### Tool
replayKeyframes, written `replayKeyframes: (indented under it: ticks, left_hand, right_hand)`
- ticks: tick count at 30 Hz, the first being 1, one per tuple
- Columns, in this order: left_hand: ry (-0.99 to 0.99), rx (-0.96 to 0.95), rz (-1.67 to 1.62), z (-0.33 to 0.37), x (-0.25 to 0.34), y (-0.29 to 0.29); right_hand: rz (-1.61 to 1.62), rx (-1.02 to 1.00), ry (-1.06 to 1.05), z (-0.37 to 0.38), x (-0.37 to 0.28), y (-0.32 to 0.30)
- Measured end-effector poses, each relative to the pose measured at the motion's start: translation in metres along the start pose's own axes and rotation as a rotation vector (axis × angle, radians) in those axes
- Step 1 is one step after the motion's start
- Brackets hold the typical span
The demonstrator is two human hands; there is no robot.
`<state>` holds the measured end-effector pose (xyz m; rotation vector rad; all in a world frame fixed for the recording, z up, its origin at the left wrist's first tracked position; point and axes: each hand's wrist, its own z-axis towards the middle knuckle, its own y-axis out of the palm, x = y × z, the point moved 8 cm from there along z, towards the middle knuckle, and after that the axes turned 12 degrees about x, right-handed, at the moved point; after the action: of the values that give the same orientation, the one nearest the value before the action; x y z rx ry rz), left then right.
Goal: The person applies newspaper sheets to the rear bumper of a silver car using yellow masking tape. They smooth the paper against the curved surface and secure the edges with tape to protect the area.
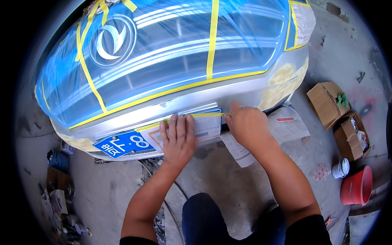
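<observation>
A sheet of printed paper point(207, 127) lies over the right part of a blue licence plate point(118, 145) on a car's silver bumper point(163, 105). Along the sheet's top edge runs a strip of yellow masking tape point(206, 114). My left hand point(178, 141) lies on the paper with its fingers stretched out, their tips at the tape. At the plate's right end, my right hand point(250, 124) is closed, with the tape's end pinched at its fingertips. Right of it, more printed paper point(288, 125) hangs under the bumper.
Clear bluish film point(171, 53), edged with yellow tape, covers the tailgate above. Tan patches point(281, 83) mark the bumper's right corner. Cardboard boxes point(326, 104), a paint can point(340, 168) and a red bucket point(356, 185) stand at right. Cans and clutter point(61, 200) line the left.
</observation>
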<state>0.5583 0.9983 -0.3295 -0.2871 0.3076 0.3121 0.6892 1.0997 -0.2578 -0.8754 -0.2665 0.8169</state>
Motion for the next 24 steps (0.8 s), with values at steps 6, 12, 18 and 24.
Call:
replayKeyframes:
  ticks: [6, 12, 18, 24]
  left_hand:
    - [0.031, -0.042, -0.018, 0.004, 0.000, -0.002]
    - [0.068, -0.054, -0.053, 0.003, 0.006, 0.003]
    - [0.170, -0.047, -0.148, 0.022, 0.036, 0.016]
    - [0.201, -0.031, -0.160, 0.035, 0.044, 0.021]
  right_hand:
    - [0.015, -0.055, 0.075, 0.012, 0.006, 0.005]
    - [0.038, -0.014, 0.036, 0.012, 0.007, 0.009]
    - [0.095, 0.046, -0.023, 0.007, 0.006, 0.016]
    - [0.282, 0.155, -0.049, 0.003, 0.008, 0.014]
